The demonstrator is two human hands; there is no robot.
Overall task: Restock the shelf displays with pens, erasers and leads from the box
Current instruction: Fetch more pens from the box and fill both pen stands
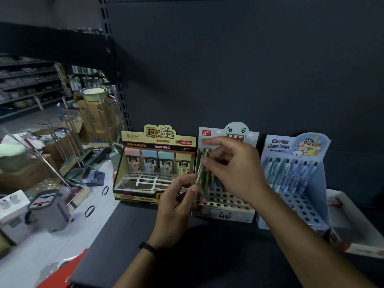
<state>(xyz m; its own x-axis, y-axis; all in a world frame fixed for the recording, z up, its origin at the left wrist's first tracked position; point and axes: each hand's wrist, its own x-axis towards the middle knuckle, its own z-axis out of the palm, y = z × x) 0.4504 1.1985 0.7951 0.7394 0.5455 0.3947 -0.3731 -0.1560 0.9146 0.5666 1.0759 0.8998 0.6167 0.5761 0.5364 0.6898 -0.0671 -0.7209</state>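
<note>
At the far left of the frame, beyond the shelf edge, the floor holds clutter: a grey mop bucket point(49, 210), brooms point(62, 163) leaning on stacked cartons point(97, 119), and two black rings point(89, 210) lying on the pale floor. A red packet point(62, 273) shows at the lower left corner.

On the dark shelf point(128, 242), left of centre, stands the lead box point(155, 169), yellow with a tall header card. Four lead cases point(158, 163) with pink, blue, blue and yellow caps fill its back row; the white grid in front of them looks open.

The left hand point(176, 208), with a dark band at its wrist, is at centre frame, fingers curled narrowly around the lower end of a green pen point(201, 171). The pen stands nearly upright in front of the monster display point(226, 175), a white stand with a toothy ghost header and a plate of round holes. More green pens sit in its back rows, partly hidden by the hands.

The right hand point(236, 169) is just above and right of the left, thumb and forefinger pinched at the pen's upper part, other fingers loosely spread.

Right of centre stands the blue display point(295, 179) with a cartoon header, a row of blue pens point(288, 173) in its back holes and empty holes in front. At the far right edge lies a white tray point(353, 217), blurred.
</note>
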